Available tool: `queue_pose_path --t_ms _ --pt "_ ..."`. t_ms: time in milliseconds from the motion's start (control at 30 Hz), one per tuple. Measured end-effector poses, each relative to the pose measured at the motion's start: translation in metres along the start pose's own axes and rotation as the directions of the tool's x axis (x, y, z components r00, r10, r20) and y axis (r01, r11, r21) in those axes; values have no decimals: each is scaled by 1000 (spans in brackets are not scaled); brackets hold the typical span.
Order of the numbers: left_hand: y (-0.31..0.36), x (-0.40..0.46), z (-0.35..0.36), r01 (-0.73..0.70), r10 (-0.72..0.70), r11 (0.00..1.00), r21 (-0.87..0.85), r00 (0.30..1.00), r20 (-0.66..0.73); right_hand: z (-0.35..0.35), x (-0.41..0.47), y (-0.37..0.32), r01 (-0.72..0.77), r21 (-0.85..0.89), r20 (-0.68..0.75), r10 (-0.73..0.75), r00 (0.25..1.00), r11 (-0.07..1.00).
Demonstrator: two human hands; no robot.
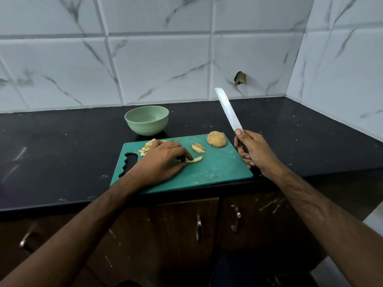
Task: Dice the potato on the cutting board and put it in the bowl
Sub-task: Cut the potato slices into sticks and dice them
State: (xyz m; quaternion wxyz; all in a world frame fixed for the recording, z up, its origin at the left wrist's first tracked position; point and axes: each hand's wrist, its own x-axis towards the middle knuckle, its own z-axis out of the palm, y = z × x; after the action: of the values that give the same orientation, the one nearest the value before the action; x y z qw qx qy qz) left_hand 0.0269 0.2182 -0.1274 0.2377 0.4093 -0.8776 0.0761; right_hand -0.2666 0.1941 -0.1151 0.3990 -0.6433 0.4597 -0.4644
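Pinching a potato slice (pixel 194 159) at the middle of the green cutting board (pixel 217 168), the left hand (pixel 163 160) has thumb and forefinger closed on it. Diced pieces (pixel 146 149) lie at the board's far left — two more slices (pixel 198 148) and a potato half (pixel 216 139) toward its far right. Off the board's right edge, the right hand (pixel 253 151) grips a knife (pixel 229 109) by the handle, blade raised. The bowl (pixel 146 120) stands just behind the board.

A green cutting board (pixel 217 164) with a handle slot at its left end is laid on the counter, and a pale green bowl (pixel 146 120) is set upright just behind it. An unpeeled potato half (pixel 216 139) is placed dome-up at the far right corner. Sliced wedges (pixel 198 149) are spread mid-board, and diced cubes (pixel 146 149) are heaped at the far left.
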Motion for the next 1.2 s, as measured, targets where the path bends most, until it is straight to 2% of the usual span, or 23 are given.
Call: queue_pose_path --t_ms 133,267,400,533,633,800,1100,1200 --pt "4 -3 -2 5 -5 1000 -12 1000 -20 1 -1 -6 -18 -56 8 19 1000 998" --pt "4 -5 -3 8 -8 1000 -4 999 -51 1 -10 -24 -67 -331 90 102 991 941" --pt "3 -6 -3 15 -16 999 -41 1000 -20 7 -39 -53 -23 -646 260 248 933 763" --pt "2 -5 -2 4 -5 997 -76 1000 -5 13 -64 -64 57 -830 256 288 923 555" --pt "2 -5 -2 15 -15 997 -79 1000 1 16 -73 -64 89 -894 224 264 938 440" --pt "1 -5 -2 12 -10 994 -104 1000 14 15 -81 -59 109 -935 204 258 944 338" --pt "0 -4 -1 12 -9 995 -98 1000 25 25 -87 -53 136 -942 212 231 949 307" --pt "1 -4 -2 19 -17 996 -89 999 28 28 -82 -53 141 -953 197 195 961 267"
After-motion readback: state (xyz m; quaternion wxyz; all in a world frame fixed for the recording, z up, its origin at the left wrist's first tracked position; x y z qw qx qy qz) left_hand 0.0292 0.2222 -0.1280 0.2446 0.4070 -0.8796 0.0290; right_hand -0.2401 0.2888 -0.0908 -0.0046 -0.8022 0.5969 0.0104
